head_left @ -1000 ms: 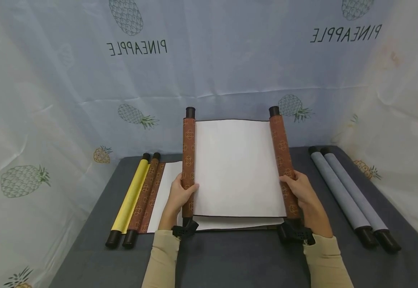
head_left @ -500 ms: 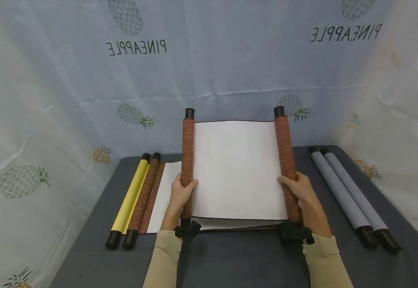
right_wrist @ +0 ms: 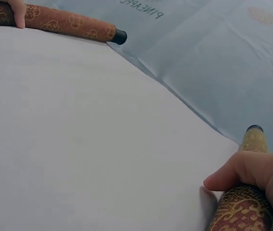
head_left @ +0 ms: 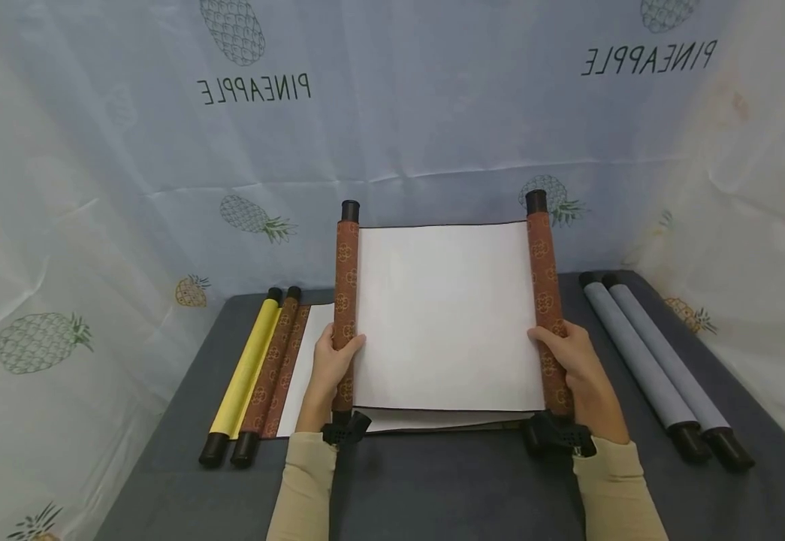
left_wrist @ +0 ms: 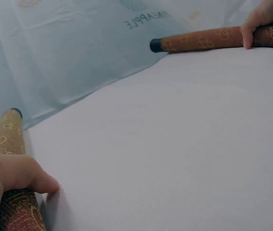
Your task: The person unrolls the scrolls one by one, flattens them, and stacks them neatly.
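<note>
A hanging scroll with blank white paper is held up, partly unrolled, between its two brown patterned rollers with black end caps. My left hand grips the left roller, thumb lying over its inner side at the paper's edge. Round the right roller my right hand is curled, its thumb also pointing inward. Both wrist views show the paper stretched between the rollers, with the left thumb and right thumb near its sides. Most fingers are hidden behind the rollers.
Below lies white paper with a brown border, partly covered by the raised scroll. Beside it on the dark table are a brown roller and a yellow roll. Two grey rolls lie at right. A pineapple-print curtain hangs behind.
The two rollers have moved apart, the right one rightward and the left one slightly leftward. A wider stretch of white paper shows between them. Both hands keep their grip.
</note>
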Available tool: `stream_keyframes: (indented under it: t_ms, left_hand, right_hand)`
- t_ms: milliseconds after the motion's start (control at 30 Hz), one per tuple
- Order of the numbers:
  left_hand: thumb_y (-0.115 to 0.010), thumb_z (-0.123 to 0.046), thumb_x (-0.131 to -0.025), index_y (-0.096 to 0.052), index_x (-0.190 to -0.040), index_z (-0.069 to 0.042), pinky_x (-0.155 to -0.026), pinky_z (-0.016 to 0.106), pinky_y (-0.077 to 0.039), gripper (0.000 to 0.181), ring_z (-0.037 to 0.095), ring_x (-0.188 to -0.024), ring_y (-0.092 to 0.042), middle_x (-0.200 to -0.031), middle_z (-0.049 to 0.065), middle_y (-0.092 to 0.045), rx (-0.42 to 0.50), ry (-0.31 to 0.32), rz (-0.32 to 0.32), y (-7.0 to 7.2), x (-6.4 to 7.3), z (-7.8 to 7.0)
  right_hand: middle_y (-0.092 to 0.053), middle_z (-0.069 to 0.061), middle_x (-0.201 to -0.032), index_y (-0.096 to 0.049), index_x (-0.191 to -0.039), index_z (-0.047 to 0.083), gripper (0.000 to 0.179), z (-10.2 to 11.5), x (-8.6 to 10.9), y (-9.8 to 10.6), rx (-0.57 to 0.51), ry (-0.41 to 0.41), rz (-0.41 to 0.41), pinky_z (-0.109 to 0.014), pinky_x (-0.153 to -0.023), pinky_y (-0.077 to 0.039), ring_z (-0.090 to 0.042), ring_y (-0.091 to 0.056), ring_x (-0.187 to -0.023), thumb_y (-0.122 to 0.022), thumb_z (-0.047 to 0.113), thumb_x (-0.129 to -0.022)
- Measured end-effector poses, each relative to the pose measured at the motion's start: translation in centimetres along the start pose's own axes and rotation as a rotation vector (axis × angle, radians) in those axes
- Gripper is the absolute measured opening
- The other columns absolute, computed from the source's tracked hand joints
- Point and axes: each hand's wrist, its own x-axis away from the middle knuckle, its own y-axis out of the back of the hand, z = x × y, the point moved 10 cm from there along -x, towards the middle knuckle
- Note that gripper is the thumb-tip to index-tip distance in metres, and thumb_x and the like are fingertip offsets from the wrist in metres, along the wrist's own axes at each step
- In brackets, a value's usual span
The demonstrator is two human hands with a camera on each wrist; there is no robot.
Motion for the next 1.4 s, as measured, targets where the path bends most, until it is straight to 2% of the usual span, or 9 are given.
stream_keyframes:
  t_ms: [67,167,233,433,600,767,933,1033,1400]
  left_hand:
    - [-0.062,-0.017,-0.092,-0.051,-0.129,0.0,-0.072,0.024,-0.045,0.043,0.02,-0.092,-0.059,-0.116,0.023,-0.06,-0.003,-0.003,-0.009,0.2,-0.1,0.0]
    - [-0.064,-0.018,-0.091,-0.056,-0.126,-0.003,-0.071,0.024,-0.045,0.04,0.019,-0.088,-0.058,-0.114,0.021,-0.062,-0.006,0.004,-0.03,0.6,-0.7,1.1]
    - [-0.064,-0.017,-0.09,-0.058,-0.124,-0.001,-0.069,0.024,-0.045,0.038,0.017,-0.086,-0.058,-0.112,0.021,-0.063,-0.013,0.004,-0.037,0.9,-0.7,1.1]
    - [-0.065,-0.015,-0.089,-0.059,-0.122,0.003,-0.067,0.023,-0.045,0.037,0.016,-0.082,-0.058,-0.109,0.023,-0.064,-0.031,0.002,-0.054,1.5,-0.6,1.2]
    - [-0.065,-0.015,-0.09,-0.051,-0.136,0.0,-0.08,0.035,-0.053,0.051,0.03,-0.101,-0.063,-0.124,0.025,-0.061,-0.013,-0.041,-0.04,1.5,-0.5,0.6]
    - [-0.062,-0.012,-0.091,-0.033,-0.149,-0.005,-0.093,0.051,-0.049,0.065,0.041,-0.12,-0.055,-0.139,0.026,-0.05,0.021,-0.086,-0.028,1.2,-0.6,0.1]
    - [-0.057,-0.013,-0.093,-0.031,-0.148,-0.003,-0.084,0.04,-0.049,0.062,0.038,-0.114,-0.056,-0.134,0.026,-0.051,-0.014,-0.074,-0.042,0.9,-0.8,0.3]
    - [-0.062,-0.017,-0.091,-0.033,-0.147,-0.003,-0.078,0.035,-0.048,0.065,0.036,-0.109,-0.059,-0.129,0.025,-0.054,-0.032,-0.056,-0.051,0.9,-0.8,0.4]
    - [-0.079,-0.024,-0.078,-0.038,-0.143,-0.003,-0.091,0.047,-0.049,0.08,0.034,-0.111,-0.058,-0.128,0.021,-0.055,-0.058,-0.03,-0.063,1.2,-0.8,0.7]
  right_hand:
    - [-0.034,-0.029,-0.148,-0.02,-0.151,-0.005,0.076,0.3,0.1,0.3,0.015,0.038,-0.028,-0.041,-0.099,-0.045,-0.036,-0.046,-0.125,-0.055,0.033,-0.095]
    - [-0.028,-0.03,-0.151,-0.015,-0.152,-0.004,0.079,0.8,0.2,0.8,0.045,0.082,-0.047,-0.043,-0.098,-0.046,-0.038,-0.045,-0.126,-0.057,0.028,-0.094]
    - [-0.014,-0.032,-0.157,-0.005,-0.153,-0.003,0.085,1.0,0.4,0.8,0.05,0.1,-0.035,-0.053,-0.107,-0.037,-0.046,-0.031,-0.137,-0.058,0.026,-0.094]
    - [-0.021,-0.034,-0.154,-0.004,-0.153,-0.003,0.081,1.4,0.7,0.3,0.088,0.12,0.016,-0.058,-0.107,-0.034,-0.049,-0.033,-0.136,-0.055,0.025,-0.096]
    - [0.0,-0.031,-0.16,0.01,-0.153,-0.001,0.083,1.6,0.9,0.3,0.034,0.079,0.022,-0.065,-0.115,-0.018,-0.05,-0.009,-0.146,-0.047,0.026,-0.099]
    - [-0.005,-0.031,-0.159,0.009,-0.153,0.0,0.079,1.8,0.9,0.4,-0.011,0.06,-0.018,-0.061,-0.116,-0.022,-0.047,-0.016,-0.146,-0.044,0.023,-0.099]
    - [-0.011,-0.034,-0.156,0.003,-0.153,-0.003,0.081,1.5,0.9,0.6,0.003,0.045,-0.054,-0.058,-0.11,-0.032,-0.047,-0.026,-0.14,-0.047,0.025,-0.097]
    - [-0.02,-0.035,-0.15,-0.002,-0.152,-0.006,0.084,1.3,0.8,0.7,0.032,0.05,-0.072,-0.05,-0.098,-0.042,-0.045,-0.037,-0.129,-0.054,0.029,-0.095]
    - [-0.033,-0.034,-0.14,-0.008,-0.149,-0.007,0.089,0.6,0.6,1.0,0.089,0.046,-0.078,-0.035,-0.078,-0.046,-0.036,-0.047,-0.11,-0.063,0.032,-0.091]
